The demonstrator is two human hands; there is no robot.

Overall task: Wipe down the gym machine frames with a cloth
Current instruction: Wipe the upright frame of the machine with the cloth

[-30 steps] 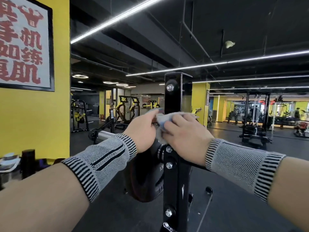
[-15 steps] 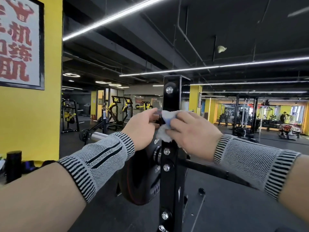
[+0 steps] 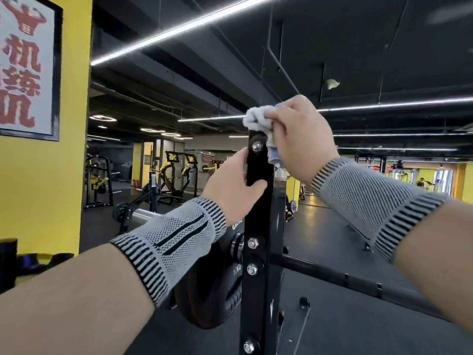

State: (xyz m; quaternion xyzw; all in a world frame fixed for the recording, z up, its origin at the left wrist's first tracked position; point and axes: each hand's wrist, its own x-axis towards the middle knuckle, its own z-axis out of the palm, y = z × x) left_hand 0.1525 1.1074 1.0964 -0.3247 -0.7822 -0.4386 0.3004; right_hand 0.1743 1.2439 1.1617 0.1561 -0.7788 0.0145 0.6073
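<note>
The cloth (image 3: pixel 257 121) is a pale grey-white wad, crumpled into soft folds, with a light blue edge trailing down the right side of the post (image 3: pixel 258 252); it sits bunched over the post's top end, in the middle of the scene; the right hand (image 3: pixel 302 139) grips it, fingers curled round the wad and pressing it onto the top; the left hand (image 3: pixel 233 185) clasps the post just below, thumb across the near face, fingers wrapped round the far side; both wrists wear grey knit sleeves with black striped cuffs. The post is glossy black steel, upright, with a row of silver bolts down its near face; a black plate (image 3: pixel 215 285) marked 10KG hangs just behind it on the left, and a dark bar (image 3: pixel 345 276) runs off to the right. The floor (image 3: pixel 358 329) is dark rubber matting; a yellow wall (image 3: pixel 48 190) on the left carries a framed poster (image 3: pixel 28 67) with red characters; far back stand black-and-yellow machines (image 3: pixel 176 175); the ceiling is black, crossed by long white light strips (image 3: pixel 179 29).
</note>
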